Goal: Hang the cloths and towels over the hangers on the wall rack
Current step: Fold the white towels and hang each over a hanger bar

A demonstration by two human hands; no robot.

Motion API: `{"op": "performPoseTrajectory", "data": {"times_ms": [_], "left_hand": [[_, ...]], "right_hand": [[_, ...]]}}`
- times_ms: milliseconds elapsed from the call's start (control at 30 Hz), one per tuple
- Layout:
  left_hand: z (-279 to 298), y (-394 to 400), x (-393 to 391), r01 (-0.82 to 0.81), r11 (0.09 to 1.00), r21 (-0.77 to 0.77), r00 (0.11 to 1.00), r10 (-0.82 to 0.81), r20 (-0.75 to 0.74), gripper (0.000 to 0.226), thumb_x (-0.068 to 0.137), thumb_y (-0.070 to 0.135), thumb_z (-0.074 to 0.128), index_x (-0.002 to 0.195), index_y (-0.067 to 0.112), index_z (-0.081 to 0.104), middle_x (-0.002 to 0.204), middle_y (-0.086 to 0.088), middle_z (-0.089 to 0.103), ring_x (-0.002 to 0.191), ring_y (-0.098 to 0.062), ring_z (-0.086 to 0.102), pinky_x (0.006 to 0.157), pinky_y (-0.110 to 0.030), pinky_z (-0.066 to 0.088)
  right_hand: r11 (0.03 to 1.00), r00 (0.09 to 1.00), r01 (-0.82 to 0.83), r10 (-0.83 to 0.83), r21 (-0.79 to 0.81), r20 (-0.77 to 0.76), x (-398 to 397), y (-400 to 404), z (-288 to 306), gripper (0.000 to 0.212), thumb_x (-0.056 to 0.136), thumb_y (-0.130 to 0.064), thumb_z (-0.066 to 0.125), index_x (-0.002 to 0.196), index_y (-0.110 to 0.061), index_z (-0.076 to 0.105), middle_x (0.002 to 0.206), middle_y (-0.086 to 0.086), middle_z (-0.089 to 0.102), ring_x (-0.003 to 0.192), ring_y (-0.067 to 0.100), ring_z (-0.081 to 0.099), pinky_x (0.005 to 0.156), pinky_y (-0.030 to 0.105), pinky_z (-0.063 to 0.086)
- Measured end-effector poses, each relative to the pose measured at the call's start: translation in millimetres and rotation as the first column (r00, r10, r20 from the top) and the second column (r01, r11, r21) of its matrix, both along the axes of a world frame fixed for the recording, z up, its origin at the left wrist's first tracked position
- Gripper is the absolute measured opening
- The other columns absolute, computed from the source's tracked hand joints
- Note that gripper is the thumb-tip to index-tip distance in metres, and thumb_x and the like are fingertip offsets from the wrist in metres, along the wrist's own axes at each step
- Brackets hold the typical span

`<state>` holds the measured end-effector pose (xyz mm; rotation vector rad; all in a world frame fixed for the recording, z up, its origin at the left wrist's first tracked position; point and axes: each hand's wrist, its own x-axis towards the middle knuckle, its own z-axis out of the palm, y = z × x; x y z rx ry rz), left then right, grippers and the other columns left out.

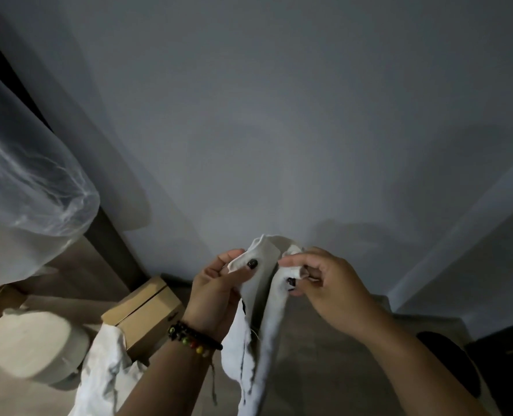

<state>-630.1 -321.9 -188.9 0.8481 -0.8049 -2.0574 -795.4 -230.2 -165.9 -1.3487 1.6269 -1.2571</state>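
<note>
A white cloth [264, 331] hangs down between my two hands in front of a bare grey wall. My left hand [216, 292] pinches its upper left edge between thumb and fingers. My right hand [330, 283] pinches the upper right edge, fingers curled round a bunched fold. More white cloth [105, 367] drapes below my left forearm. No rack or hangers are in view.
A cardboard box [144, 310] stands on the floor against the wall, left of my hands. A pale round roll [36, 343] lies at the lower left. Sheer plastic sheeting [30, 181] hangs at the left. A dark object [501, 358] sits at the lower right.
</note>
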Motion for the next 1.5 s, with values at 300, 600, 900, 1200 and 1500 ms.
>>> {"op": "performPoseTrajectory", "data": {"times_ms": [300, 600, 900, 1200, 1500], "left_hand": [[24, 6, 5, -0.029, 0.996, 0.084, 0.993, 0.039, -0.111, 0.021, 0.074, -0.002, 0.059, 0.09, 0.01, 0.063, 0.08, -0.014, 0.068, 0.062, -0.022, 0.067, 0.054, -0.028, 0.057], [47, 12, 3, 0.091, 0.995, -0.036, 0.983, -0.095, -0.159, 0.036, 0.07, -0.008, 0.058, 0.102, 0.007, 0.063, 0.084, -0.018, 0.072, 0.066, -0.025, 0.07, 0.055, -0.029, 0.058], [55, 18, -6, 0.096, 0.993, -0.071, 0.983, -0.106, -0.152, 0.032, 0.074, -0.006, 0.058, 0.104, 0.005, 0.06, 0.111, -0.022, 0.069, 0.09, -0.03, 0.071, 0.07, -0.035, 0.06], [59, 16, 11, 0.211, 0.939, -0.273, 0.958, -0.254, -0.135, 0.049, 0.078, -0.007, 0.05, 0.123, 0.011, 0.053, 0.128, -0.013, 0.062, 0.113, -0.036, 0.061, 0.094, -0.05, 0.049], [63, 20, 15, 0.314, 0.866, -0.389, 0.941, -0.337, 0.01, 0.068, 0.075, -0.015, 0.042, 0.136, 0.015, 0.044, 0.137, -0.01, 0.057, 0.116, -0.052, 0.041, 0.104, -0.073, 0.017]], "right_hand": [[0.968, 0.928, -0.233, 0.251, 0.096, -0.277, 3, 5, 22, 0.049, 0.091, 0.007, 0.046, 0.121, -0.029, 0.061, 0.123, -0.015, 0.051, 0.115, 0.007, 0.055, 0.088, 0.025, 0.055], [0.976, 0.842, -0.196, 0.115, -0.099, -0.527, -1, 9, 43, 0.029, 0.081, -0.019, 0.049, 0.097, -0.03, 0.07, 0.085, -0.028, 0.052, 0.087, -0.002, 0.053, 0.075, 0.009, 0.039], [0.973, 0.882, -0.229, 0.212, 0.011, -0.421, -6, 12, 62, 0.01, 0.089, -0.028, 0.062, 0.086, -0.038, 0.065, 0.087, -0.015, 0.066, 0.083, 0.009, 0.065, 0.076, 0.032, 0.053], [0.978, 0.986, -0.091, 0.063, -0.186, -0.153, 16, 5, 60, 0.012, 0.084, -0.042, 0.066, 0.086, -0.03, 0.067, 0.083, -0.009, 0.071, 0.077, 0.005, 0.067, 0.07, 0.015, 0.05], [0.985, 0.971, -0.024, -0.019, -0.172, -0.24, 15, 12, 65, 0.027, 0.084, -0.03, 0.066, 0.111, -0.027, 0.065, 0.081, -0.014, 0.068, 0.076, 0.006, 0.067, 0.068, 0.015, 0.051]]}}
